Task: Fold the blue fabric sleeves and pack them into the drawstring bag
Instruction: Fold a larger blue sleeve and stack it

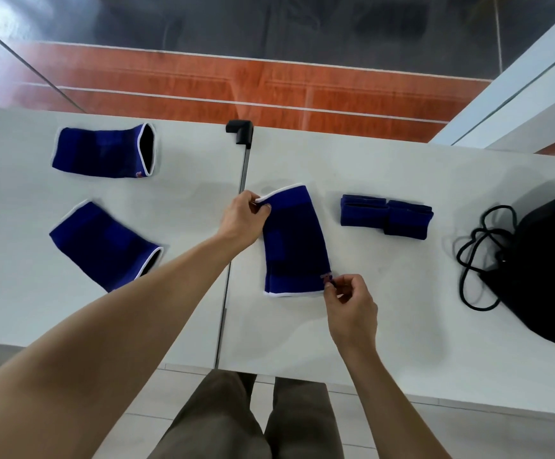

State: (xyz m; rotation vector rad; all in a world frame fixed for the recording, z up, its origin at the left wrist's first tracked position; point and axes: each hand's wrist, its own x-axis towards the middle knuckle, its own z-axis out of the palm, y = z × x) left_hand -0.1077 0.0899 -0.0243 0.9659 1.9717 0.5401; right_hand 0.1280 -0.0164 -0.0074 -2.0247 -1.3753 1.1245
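A blue sleeve (294, 240) with white-trimmed ends lies flat on the white table in front of me. My left hand (241, 220) pinches its far left corner. My right hand (352, 306) pinches its near right corner by a small red label. Two more blue sleeves lie unfolded at the left, one far (102, 150) and one near (103, 246). Two folded blue sleeves (387, 217) sit side by side to the right of the middle. The black drawstring bag (547, 273) lies at the right edge, with its cord (478, 256) looped on the table.
The white table (402, 319) is made of two tops with a dark seam (233, 260) between them, and a black clamp (239, 130) sits at the seam's far end. My legs show below the near edge. A white ledge runs at the far right.
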